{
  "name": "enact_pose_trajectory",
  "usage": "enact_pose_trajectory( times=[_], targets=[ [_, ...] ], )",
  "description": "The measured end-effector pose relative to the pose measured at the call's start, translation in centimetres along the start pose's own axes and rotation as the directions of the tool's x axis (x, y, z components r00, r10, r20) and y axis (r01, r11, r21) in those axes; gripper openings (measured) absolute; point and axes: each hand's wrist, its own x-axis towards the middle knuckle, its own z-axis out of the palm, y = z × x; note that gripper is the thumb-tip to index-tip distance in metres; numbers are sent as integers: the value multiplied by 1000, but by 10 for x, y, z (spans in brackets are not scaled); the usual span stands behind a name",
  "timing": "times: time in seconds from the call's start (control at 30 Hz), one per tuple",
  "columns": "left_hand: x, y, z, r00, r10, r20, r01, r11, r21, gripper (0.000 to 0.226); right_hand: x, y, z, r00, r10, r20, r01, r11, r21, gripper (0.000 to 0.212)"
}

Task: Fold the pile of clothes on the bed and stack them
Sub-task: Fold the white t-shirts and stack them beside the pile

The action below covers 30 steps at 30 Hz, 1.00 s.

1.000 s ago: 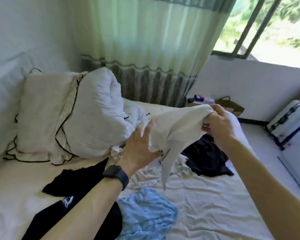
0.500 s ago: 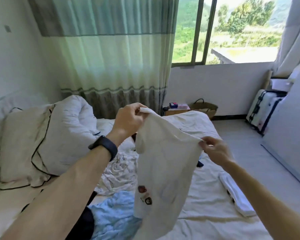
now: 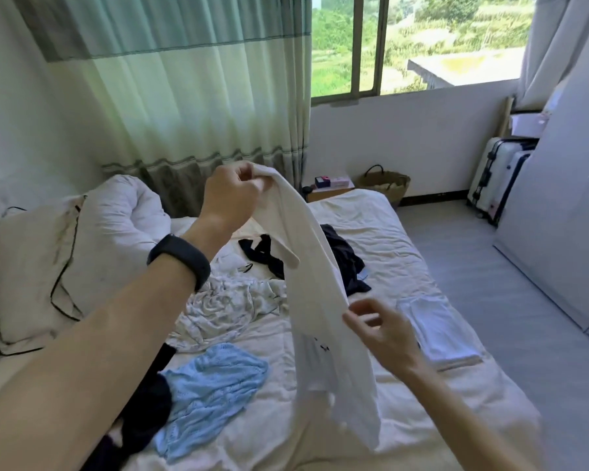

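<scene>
A white garment [image 3: 320,300] with a small dark print hangs in the air over the bed [image 3: 405,253]. My left hand [image 3: 233,193], a black band on its wrist, grips the garment's top end up high. My right hand [image 3: 381,329] is lower and pinches the garment's right edge. On the sheet lie a light blue knit [image 3: 211,382], a black garment [image 3: 143,406] at the lower left, a crumpled patterned white piece [image 3: 225,305], a black strappy item [image 3: 262,254] and a dark garment [image 3: 346,263]. A folded white garment [image 3: 439,329] lies near the bed's right edge.
A pillow [image 3: 31,266] and a bunched duvet [image 3: 123,215] fill the bed's left side by the wall. Beyond the bed stand a small table with boxes [image 3: 330,186], a woven basket [image 3: 385,181] and suitcases [image 3: 500,178]. A wardrobe [image 3: 565,215] lines the right.
My left hand took the garment's top and lifted it high. My right hand slid down its right edge. The garment now hangs long and narrow, and the view tilted up toward the window.
</scene>
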Motion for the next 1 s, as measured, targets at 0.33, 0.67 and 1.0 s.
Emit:
enact_pose_trajectory(
  times=[0.33, 0.67, 1.0],
  targets=[
    [-10, 59, -58, 994, -43, -104, 18, 974, -225, 15, -28, 6, 120, 994, 101, 37, -82, 935, -345, 66],
    [-34, -18, -207, 924, 18, -381, 45, 986, 158, 19, 27, -86, 165, 996, -33, 88, 66, 911, -406, 15],
    [-136, -144, -126, 950, -112, 293, -59, 854, 517, 86, 45, -203, 136, 864, -379, 332, 477, 826, -300, 20]
  ],
)
